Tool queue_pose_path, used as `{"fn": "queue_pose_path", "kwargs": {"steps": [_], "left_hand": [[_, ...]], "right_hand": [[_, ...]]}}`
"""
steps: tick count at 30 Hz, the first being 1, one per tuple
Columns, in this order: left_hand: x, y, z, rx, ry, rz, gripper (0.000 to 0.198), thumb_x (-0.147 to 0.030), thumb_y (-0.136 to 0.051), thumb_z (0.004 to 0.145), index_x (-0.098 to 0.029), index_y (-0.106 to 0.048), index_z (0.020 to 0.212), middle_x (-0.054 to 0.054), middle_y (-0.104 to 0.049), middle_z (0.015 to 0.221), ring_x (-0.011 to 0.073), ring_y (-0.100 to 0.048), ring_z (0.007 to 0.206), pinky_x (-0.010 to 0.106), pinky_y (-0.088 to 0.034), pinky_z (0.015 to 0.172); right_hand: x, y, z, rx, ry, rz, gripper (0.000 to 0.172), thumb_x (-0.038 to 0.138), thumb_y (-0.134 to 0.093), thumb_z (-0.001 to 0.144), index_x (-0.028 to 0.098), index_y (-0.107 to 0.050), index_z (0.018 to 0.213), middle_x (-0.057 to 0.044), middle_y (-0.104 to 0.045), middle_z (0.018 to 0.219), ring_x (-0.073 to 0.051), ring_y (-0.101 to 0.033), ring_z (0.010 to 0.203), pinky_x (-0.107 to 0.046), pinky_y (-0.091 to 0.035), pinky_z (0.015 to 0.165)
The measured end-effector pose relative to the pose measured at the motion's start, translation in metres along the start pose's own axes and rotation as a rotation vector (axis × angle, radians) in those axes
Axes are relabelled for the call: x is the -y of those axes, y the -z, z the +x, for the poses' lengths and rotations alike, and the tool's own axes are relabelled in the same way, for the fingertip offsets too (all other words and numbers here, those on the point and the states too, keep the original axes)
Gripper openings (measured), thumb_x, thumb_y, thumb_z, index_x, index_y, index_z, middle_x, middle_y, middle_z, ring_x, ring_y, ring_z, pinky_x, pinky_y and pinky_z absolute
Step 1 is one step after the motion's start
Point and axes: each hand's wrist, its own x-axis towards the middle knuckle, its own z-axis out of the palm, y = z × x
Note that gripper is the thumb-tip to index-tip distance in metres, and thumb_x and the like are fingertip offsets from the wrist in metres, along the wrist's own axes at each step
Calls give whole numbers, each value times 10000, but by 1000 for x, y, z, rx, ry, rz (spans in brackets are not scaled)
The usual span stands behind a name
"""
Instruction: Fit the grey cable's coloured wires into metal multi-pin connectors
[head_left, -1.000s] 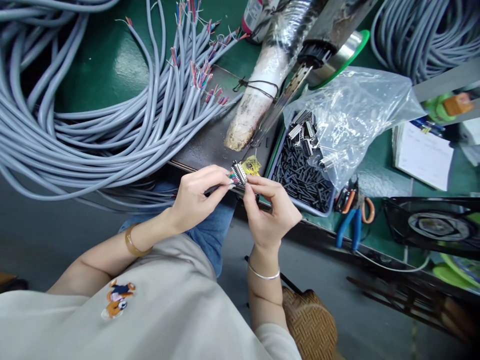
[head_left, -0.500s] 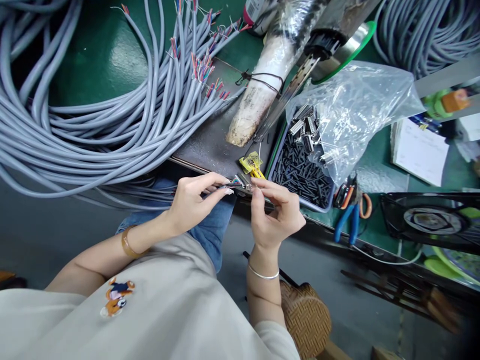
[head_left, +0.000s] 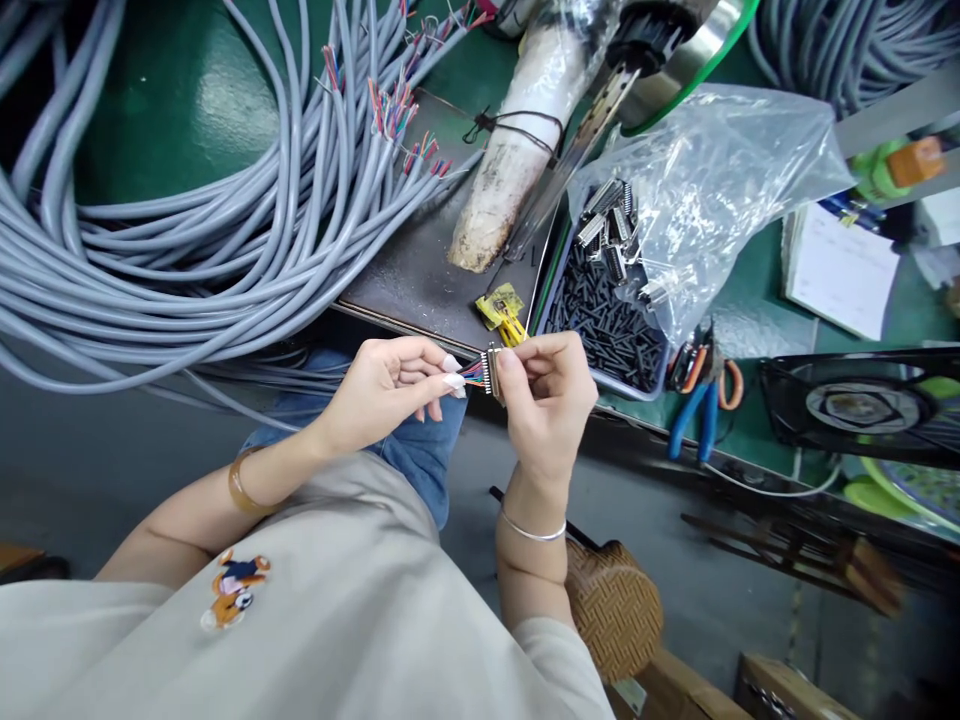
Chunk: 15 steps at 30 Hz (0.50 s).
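Observation:
My left hand [head_left: 382, 390] pinches a bundle of thin coloured wires [head_left: 474, 374] between thumb and fingertips. These wires run to a row of pins on a metal multi-pin connector [head_left: 491, 372]. Thumb and fingers of my right hand [head_left: 551, 395] are closed on the connector's other side. Both hands are in front of the bench edge, above my lap. Just beyond them a yellow tool [head_left: 511, 328], with a scrap of yellow wrapping, rests on a dark board [head_left: 420, 290]. My fingers cover part of the connector.
Thick grey cables [head_left: 187, 290] with stripped ends lie at left. A tray of short black tubes [head_left: 604, 325] stands at right, with loose connectors [head_left: 609, 225] and a plastic bag [head_left: 720, 190]. Beyond are pliers [head_left: 699, 410], a soldering iron [head_left: 555, 180] and a black fan [head_left: 862, 410].
The connector has turned, and its pin row with the wires now shows more plainly between my hands. My right hand has rotated more upright. The view has shifted slightly.

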Motion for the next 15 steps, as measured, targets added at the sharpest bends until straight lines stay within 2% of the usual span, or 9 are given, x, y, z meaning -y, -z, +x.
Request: {"fn": "queue_pose_path", "kwargs": {"steps": [3,8,15], "left_hand": [[1,1,-2,7,-7,1,224,-238,-856,714,-125,-699,828,28,-753,681,82,-629,484,167,-531,470],[2,2,-4,1,-33,16,212,-240,-842,736,-125,-698,842,4,-717,646,77,-629,489,166,-547,489],[1,2,-3,-17,-23,12,249,-250,-868,703,-125,-678,805,6,-711,641,76,-618,476,168,-538,473]], "right_hand": [[3,1,2,48,-81,134,199,342,-642,960,230,-513,858,102,-509,621,-52,-487,448,-176,-383,423],[6,-1,4,83,-113,276,178,284,-641,952,234,-500,855,120,-509,586,-43,-477,410,-143,-353,382],[7,-4,1,27,-89,216,172,277,-649,951,240,-513,852,111,-537,612,-55,-523,438,-165,-404,406]]}}
